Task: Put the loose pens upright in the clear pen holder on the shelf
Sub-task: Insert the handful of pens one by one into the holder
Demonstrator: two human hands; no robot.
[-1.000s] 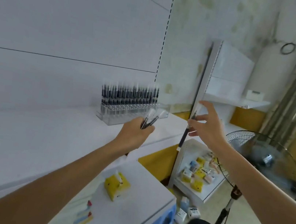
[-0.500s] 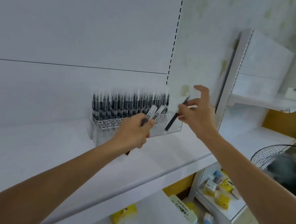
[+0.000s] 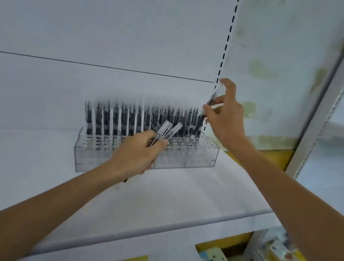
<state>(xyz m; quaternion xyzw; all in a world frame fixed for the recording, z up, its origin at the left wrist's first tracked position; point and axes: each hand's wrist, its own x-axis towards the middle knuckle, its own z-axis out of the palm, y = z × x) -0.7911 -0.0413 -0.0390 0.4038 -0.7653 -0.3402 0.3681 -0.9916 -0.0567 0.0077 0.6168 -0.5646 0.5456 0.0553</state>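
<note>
R hand (image 3: 224,120) pinches pen (image 3: 200,123) near-upright, tip at pen holder (image 3: 198,159) just below, to slot in; L hand (image 3: 138,156) grips two spare pens (image 3: 167,130) beside, ready stock.

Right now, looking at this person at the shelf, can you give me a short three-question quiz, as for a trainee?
1. How many loose pens stick out of the left hand?
2. True or false: the right hand is empty.
3. The right hand's pen meets the clear pen holder at its: A left end, B middle, C right end.
Key: 1 two; 2 false, it pinches a pen; 3 C.
</note>
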